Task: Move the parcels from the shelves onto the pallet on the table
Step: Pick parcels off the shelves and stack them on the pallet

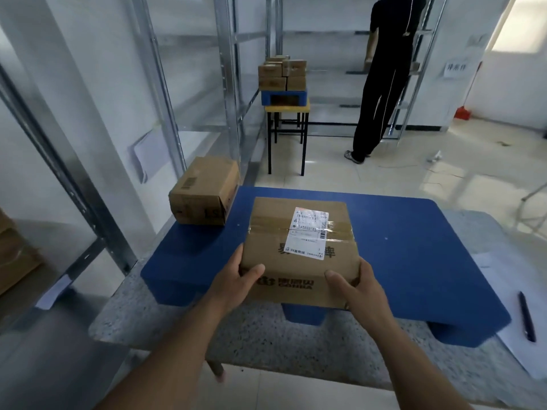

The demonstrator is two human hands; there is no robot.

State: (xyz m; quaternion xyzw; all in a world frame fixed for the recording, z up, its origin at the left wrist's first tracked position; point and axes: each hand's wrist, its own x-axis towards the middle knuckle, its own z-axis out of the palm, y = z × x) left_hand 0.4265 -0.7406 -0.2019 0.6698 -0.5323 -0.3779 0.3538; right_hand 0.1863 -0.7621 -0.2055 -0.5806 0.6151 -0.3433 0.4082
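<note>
Speckled grey table (266,335): blue pallet (399,247), paper sheet (527,359), pen (527,316).

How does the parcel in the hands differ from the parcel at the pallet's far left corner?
1. The held parcel is gripped by the left hand and right hand; the corner parcel sits untouched.
2. The held parcel shows a white label on top; the corner parcel shows a printed barcode.
3. The held parcel is over the blue pallet's near middle.

Both are taped brown cardboard.
</note>
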